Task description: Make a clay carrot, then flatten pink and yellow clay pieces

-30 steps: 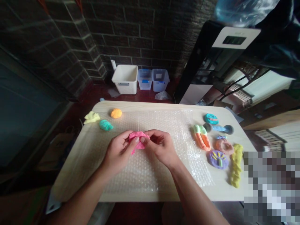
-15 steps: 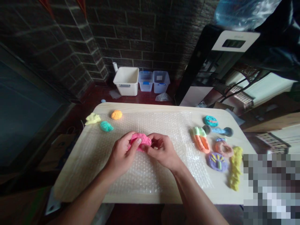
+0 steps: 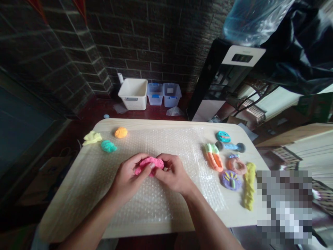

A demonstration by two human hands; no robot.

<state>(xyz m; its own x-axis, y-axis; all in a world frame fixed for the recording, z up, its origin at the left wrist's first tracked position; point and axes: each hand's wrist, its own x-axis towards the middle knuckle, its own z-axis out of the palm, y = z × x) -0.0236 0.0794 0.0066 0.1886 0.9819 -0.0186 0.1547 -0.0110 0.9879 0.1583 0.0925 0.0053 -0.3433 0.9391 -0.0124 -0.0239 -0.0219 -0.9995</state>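
between the two hands in the head view, a lump of pink clay (image 3: 153, 162) is held up over a sheet of bubble wrap (image 3: 145, 205). the left hand (image 3: 129, 172) is clamped on its left side, thumb laid across the near face and fingers curled around the edge. the right hand (image 3: 172, 173) pinches the right side, its thumb close beside the left thumb; how far its fingers reach behind the clay i cannot tell.

beyond the left hand and to its left, an orange lump (image 3: 121, 132), a green lump (image 3: 108, 146) and a pale yellow piece (image 3: 92, 138) sit near the far left corner of the table (image 3: 234, 217). well to the right of the right hand lie an orange piece with pale green ends (image 3: 211, 159), a teal disc (image 3: 223, 136), a blue bar with grey ends (image 3: 230, 147), a pinkish ring (image 3: 240, 169), a purple disc (image 3: 225, 183) and, farthest from that hand, a bumpy yellow strip (image 3: 249, 185). past both hands, beyond the table, a white basket (image 3: 134, 102) stands beside two clear bluish bins (image 3: 155, 99).
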